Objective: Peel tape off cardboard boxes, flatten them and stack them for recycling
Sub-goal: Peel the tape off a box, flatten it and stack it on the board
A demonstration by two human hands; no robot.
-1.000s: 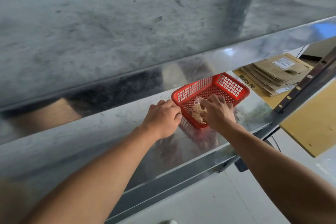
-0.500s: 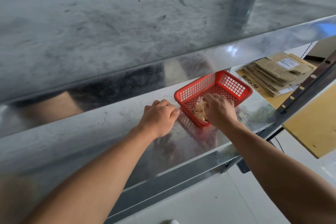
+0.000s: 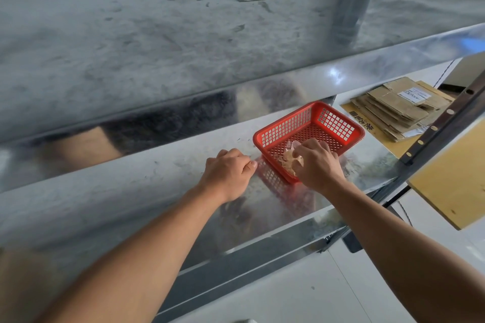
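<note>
Both bare forearms reach forward, the left hand (image 3: 227, 171) curled into a loose fist, knuckles up, just beside the near left corner of the red basket (image 3: 286, 126), while the right hand (image 3: 319, 165) hangs over that basket's near corner, fingertips pinching a crumpled wad of tape (image 3: 290, 159).

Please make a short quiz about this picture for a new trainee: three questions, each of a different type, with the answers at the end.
1. True or false: the red basket stands on the metal shelf.
2. What does the right hand hold over the basket? A) a knife B) a wad of tape C) a marker
3. Fill in: seen from the camera, the stack of flattened cardboard boxes lies to the ____ of the basket.

Key: 1 true; 2 B; 3 right.
</note>
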